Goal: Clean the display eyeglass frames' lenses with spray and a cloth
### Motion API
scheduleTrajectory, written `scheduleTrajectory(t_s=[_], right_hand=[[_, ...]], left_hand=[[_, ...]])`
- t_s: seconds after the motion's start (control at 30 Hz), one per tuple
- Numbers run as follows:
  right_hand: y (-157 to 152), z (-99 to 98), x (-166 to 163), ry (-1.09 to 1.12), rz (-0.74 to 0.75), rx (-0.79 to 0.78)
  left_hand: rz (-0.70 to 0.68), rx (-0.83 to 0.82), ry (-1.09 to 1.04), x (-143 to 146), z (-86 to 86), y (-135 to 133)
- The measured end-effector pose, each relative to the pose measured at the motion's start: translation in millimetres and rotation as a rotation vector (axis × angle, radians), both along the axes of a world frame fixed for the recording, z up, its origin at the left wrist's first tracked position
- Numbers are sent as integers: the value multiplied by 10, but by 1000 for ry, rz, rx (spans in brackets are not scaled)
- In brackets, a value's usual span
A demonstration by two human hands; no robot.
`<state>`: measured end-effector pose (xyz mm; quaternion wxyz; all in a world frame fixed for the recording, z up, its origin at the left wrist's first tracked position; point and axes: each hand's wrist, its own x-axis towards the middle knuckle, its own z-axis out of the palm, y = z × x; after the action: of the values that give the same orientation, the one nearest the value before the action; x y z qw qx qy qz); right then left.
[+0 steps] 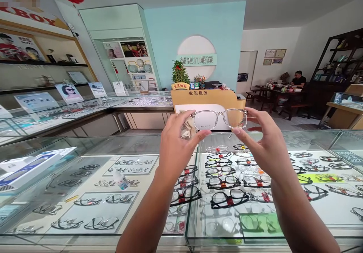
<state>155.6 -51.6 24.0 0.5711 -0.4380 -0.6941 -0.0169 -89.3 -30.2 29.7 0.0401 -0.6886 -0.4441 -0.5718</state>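
Observation:
A pair of clear-framed eyeglasses (220,114) is held up level above the glass display counter. My left hand (181,134) grips the left end of the frame, and a crumpled beige cloth (187,127) is bunched in the same hand. At the other end, the fingers and thumb of my right hand (262,135) close on the right side of the frame. One temple arm hangs slanting below the right lens. Beneath both hands, rows of eyeglasses (224,181) with red tags lie inside the counter.
A small white bottle (121,181) stands on the glass counter (113,141) at left, near a white-and-blue box (31,169). Past it are a wooden cashier desk (204,101) with a plant and more showcases. A person (298,81) sits at a far table.

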Motion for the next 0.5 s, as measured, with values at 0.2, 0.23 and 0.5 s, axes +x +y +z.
scheduleTrajectory(t_s=[0.2,0.23,0.5], right_hand=[[-47,13,61,14,-10,-31],[-50,13,73,14,-10,-42],[-37,21,129,-50,-4,-153]], left_hand=[[-45,16,-6,51,-45,50],[-51,28,-13,64,-57,68],[-32,168,-44,182,-131,133]])
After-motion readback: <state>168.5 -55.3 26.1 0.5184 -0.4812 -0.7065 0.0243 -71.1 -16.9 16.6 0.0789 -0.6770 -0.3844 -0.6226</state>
